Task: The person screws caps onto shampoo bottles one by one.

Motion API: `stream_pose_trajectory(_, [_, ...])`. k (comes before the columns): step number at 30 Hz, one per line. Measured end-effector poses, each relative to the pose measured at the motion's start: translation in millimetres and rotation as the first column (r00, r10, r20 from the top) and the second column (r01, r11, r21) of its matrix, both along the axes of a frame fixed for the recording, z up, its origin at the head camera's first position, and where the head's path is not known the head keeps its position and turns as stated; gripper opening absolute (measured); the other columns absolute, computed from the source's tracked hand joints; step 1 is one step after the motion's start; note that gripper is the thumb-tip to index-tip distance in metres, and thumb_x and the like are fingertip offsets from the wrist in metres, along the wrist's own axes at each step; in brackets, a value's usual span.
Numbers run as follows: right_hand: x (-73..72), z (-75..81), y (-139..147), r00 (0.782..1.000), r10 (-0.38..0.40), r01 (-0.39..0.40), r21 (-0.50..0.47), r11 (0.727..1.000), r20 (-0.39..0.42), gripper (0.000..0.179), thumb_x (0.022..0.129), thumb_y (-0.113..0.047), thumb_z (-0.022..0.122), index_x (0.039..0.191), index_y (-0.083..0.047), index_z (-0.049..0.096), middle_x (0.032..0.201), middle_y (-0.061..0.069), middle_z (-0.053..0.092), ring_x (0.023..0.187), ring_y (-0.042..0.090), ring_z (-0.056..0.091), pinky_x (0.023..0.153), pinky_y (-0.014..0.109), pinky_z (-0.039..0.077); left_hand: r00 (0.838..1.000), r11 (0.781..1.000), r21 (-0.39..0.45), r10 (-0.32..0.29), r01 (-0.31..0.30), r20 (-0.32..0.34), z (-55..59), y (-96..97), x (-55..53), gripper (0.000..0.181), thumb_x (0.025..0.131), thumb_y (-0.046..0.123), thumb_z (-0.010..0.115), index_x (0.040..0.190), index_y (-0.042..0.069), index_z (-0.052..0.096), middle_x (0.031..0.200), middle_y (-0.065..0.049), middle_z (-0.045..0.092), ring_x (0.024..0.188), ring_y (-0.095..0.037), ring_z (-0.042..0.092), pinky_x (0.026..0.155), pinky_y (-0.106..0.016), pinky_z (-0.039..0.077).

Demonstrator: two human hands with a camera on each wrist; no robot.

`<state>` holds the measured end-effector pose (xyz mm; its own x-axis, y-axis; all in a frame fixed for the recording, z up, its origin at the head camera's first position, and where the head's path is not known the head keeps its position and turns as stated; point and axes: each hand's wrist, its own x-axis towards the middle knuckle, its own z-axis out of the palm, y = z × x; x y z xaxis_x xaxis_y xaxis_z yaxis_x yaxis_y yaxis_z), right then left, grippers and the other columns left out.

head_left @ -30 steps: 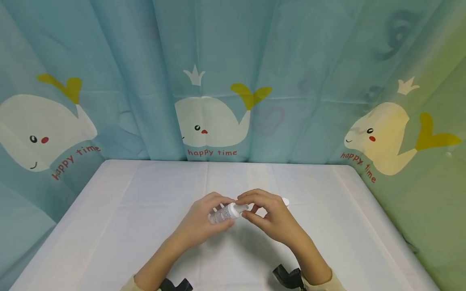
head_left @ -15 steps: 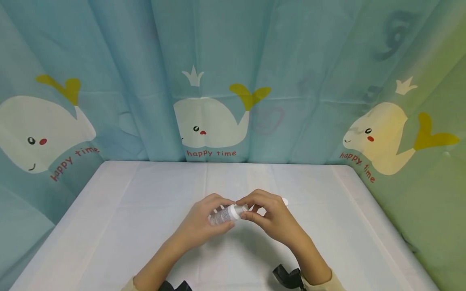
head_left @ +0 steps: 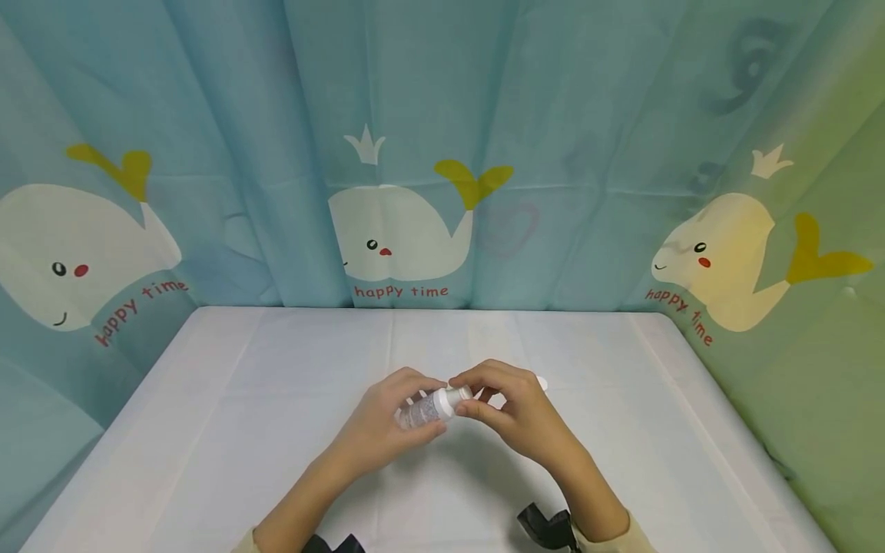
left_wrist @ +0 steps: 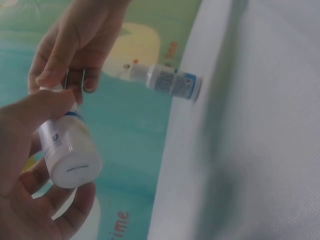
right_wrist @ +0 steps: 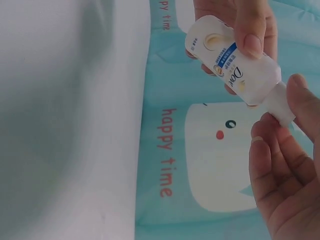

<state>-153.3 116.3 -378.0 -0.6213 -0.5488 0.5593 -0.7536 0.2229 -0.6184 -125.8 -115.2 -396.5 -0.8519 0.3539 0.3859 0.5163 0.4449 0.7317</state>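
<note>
My left hand [head_left: 376, 426] holds a small white Dove bottle [right_wrist: 227, 62] by its body, thumb on one side and fingers on the other. The bottle is tilted over the table, its cap end towards my right hand [head_left: 515, 405]. Between thumb and fingertips, my right hand pinches the white cap [right_wrist: 280, 104]. The left wrist view shows the base of the held bottle [left_wrist: 75, 162] facing the camera. A second small white bottle [left_wrist: 172, 82] with a blue band stands on the table beyond; in the head view my right hand hides most of it.
A white cloth covers the table [head_left: 276, 369]. Behind and beside it hangs a blue-green curtain [head_left: 588, 115] printed with whales. Black wrist mounts [head_left: 548, 528] sit at both forearms, near the front edge of the head view.
The cap end of the bottle shifts slightly between my right fingertips. Both hands otherwise stay in place, and the second bottle has not moved.
</note>
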Motion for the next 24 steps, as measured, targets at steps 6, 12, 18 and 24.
stream_pose_trajectory(6, [-0.7,-1.0,0.2,1.000,0.030,-0.030,0.011,1.000,-0.011,0.029,0.088,-0.009,0.076,0.116,-0.013,0.070,0.118,0.002,0.070,0.106,0.015,0.066,0.072,0.024,0.057,1.000,1.000,0.004,0.009,-0.009,0.006,-0.6,-1.3,-0.9,0.037,0.081,0.021,0.082,0.116,0.025,0.069,0.107,0.013,0.063,0.090,-0.006,0.059,0.075,-0.026,0.053])
stream_pose_trajectory(12, [-1.2,-1.0,0.2,0.999,0.050,-0.049,0.015,0.999,-0.015,0.025,0.089,-0.008,0.073,0.114,-0.014,0.070,0.111,-0.001,0.072,0.098,0.011,0.067,0.074,0.023,0.057,1.000,1.000,-0.007,0.014,-0.014,0.023,-0.7,-0.9,-0.6,0.038,0.082,0.024,0.083,0.116,0.027,0.068,0.107,0.014,0.063,0.090,-0.006,0.058,0.076,-0.026,0.054])
stream_pose_trajectory(18, [-0.4,-1.2,0.9,0.999,0.049,-0.049,0.014,0.999,-0.002,0.023,0.088,-0.010,0.074,0.110,-0.015,0.071,0.108,-0.002,0.072,0.095,0.011,0.067,0.075,0.024,0.057,0.999,1.000,-0.024,0.007,-0.006,0.032,-1.4,-1.1,-0.1,0.039,0.082,0.031,0.083,0.118,0.027,0.068,0.108,0.014,0.063,0.090,-0.006,0.058,0.076,-0.026,0.054])
stream_pose_trajectory(24, [-0.3,-0.5,1.0,0.999,0.045,-0.045,0.017,0.999,-0.001,0.022,0.087,-0.011,0.075,0.108,-0.015,0.071,0.105,-0.003,0.072,0.093,0.009,0.066,0.074,0.024,0.057,1.000,1.000,-0.024,-0.005,0.006,0.026,-0.7,-0.8,0.6,0.040,0.082,0.031,0.082,0.119,0.026,0.068,0.108,0.013,0.063,0.090,-0.006,0.058,0.076,-0.026,0.054])
